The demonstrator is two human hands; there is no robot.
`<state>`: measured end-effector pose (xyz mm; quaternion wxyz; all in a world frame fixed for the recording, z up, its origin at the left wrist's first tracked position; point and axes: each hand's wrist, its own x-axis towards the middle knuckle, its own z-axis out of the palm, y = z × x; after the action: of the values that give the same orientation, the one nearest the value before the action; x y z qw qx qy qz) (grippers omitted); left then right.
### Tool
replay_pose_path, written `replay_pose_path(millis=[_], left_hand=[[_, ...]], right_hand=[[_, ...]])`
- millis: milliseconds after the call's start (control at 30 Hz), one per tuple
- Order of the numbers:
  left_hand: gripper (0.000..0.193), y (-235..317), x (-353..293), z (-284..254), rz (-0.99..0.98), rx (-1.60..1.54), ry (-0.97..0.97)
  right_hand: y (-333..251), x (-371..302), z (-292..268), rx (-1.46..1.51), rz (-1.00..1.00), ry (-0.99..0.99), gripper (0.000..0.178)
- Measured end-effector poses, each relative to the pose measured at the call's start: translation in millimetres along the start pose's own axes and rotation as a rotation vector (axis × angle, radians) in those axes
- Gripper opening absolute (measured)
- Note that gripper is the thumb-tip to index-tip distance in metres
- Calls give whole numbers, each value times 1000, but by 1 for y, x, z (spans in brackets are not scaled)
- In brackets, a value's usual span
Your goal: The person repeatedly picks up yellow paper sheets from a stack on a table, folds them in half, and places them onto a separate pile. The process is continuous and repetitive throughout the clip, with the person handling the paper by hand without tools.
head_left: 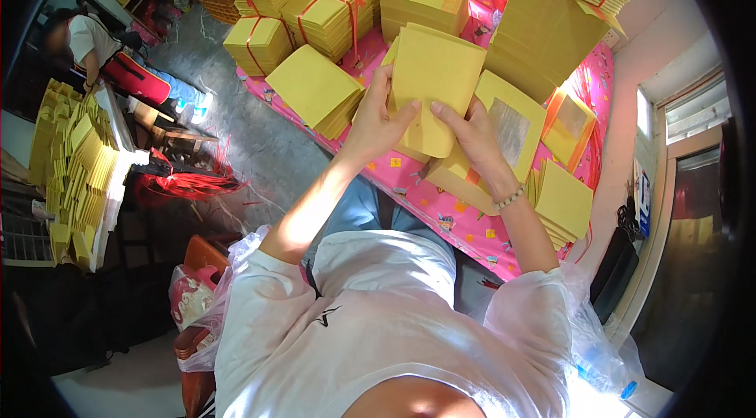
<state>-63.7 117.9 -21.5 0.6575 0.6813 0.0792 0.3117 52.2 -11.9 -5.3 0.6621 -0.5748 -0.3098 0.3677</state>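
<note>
Above the near edge of the table, both my hands grip a small stack of yellow paper sheets. My left hand is closed on its left edge, and my right hand on its lower right, thumbs on the front face. A beaded bracelet circles my right wrist. To the left of the held stack lies a slightly fanned pile of yellow sheets. Close to my right hand sits a thick yellow stack with a silver square on top. Another loose pile of yellow sheets lies beyond my right wrist.
Yellow bundles tied with red string stand along the back of the pink patterned table cover. A tall yellow block rises at right. At far left, a person stands beside another paper-covered table; red strings hang nearby.
</note>
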Motion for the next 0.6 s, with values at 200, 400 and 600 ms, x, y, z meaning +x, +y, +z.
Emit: replay_pose_path(millis=[200,400,600], left_hand=[[43,32,10,-8,-298,-175,-118],[40,30,15,-5,-323,-112,-115],[43,24,19,-6,-351,-181,-144]], right_hand=[[-8,1,-1,11,24,35,47],[-9,4,-1,57,65,23,48],[-8,5,-2,148,161,29,48]])
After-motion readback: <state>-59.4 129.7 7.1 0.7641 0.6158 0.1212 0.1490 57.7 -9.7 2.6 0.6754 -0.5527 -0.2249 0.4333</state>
